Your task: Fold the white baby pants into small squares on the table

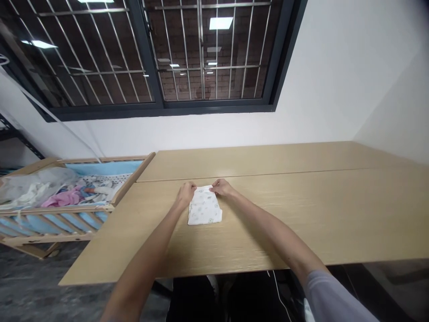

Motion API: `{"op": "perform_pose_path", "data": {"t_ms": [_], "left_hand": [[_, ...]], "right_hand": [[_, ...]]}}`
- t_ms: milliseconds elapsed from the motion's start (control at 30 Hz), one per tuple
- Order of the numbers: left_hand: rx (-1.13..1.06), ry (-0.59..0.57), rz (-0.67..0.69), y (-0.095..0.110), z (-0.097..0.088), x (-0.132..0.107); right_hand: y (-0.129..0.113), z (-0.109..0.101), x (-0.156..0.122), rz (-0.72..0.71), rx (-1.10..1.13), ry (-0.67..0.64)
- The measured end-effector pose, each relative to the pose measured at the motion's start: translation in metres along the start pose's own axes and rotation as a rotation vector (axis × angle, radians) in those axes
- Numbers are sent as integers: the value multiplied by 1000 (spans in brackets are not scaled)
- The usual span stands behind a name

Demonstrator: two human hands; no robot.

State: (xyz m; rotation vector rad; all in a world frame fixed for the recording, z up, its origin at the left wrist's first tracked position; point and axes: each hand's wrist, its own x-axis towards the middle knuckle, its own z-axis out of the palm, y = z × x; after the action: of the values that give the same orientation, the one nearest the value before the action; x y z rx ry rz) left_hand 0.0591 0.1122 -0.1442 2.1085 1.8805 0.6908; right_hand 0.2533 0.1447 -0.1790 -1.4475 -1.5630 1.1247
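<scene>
A small white cloth garment (205, 208) with a sparse grey print lies flat and folded on the wooden table. It is narrower at its far edge and wider toward me; its exact kind I cannot tell. My left hand (186, 193) pinches its far left corner between thumb and fingers. At the far right corner, my right hand (222, 187) grips the cloth the same way. Both forearms reach in from the near side of the table, one on each side of the cloth.
The light wooden table (301, 201) has a seam across its back part. Left of it stands a wooden crib (114, 197) with blue lining and piled clothes (67, 194). Behind are a white wall and a barred window (208, 53). A white cable (280, 297) hangs below the front edge.
</scene>
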Motion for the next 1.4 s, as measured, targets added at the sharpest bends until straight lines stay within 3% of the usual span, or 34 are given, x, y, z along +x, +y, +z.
{"op": "perform_pose_path", "data": {"t_ms": [67,133,200,267,367,467,533,633,833,967,1100,1233,1333,1400], "left_hand": [[45,29,-6,1,3,-7],[84,79,15,6,3,-28],[115,105,65,11,7,-66],[154,91,134,14,18,-114],[359,166,221,15,42,-180],[439,179,260,13,58,-212],[451,189,263,11,62,-215],[451,215,276,5,61,-211],[478,222,291,-2,62,-210],[479,210,291,-1,63,-211],[445,159,306,-5,51,-205],[384,70,332,-14,25,-189],[347,49,375,-20,7,-175],[332,29,406,-24,1,-167]], "right_hand": [[2,-1,1,9,-57,-26],[-2,-5,-6,-6,-108,-22],[-11,-10,-22,-145,-232,13],[-21,-9,-49,-410,-417,-45],[-28,6,-93,-809,-597,-421],[-20,28,-120,-974,-608,-747],[-9,39,-119,-964,-616,-835],[4,42,-89,-873,-660,-862],[14,22,6,-726,-821,-600],[19,19,31,-699,-850,-524],[6,9,10,-698,-765,-473],[-21,-14,-40,-707,-638,-353],[-27,-26,-79,-732,-645,-402],[-18,-27,-101,-704,-692,-448]]}}
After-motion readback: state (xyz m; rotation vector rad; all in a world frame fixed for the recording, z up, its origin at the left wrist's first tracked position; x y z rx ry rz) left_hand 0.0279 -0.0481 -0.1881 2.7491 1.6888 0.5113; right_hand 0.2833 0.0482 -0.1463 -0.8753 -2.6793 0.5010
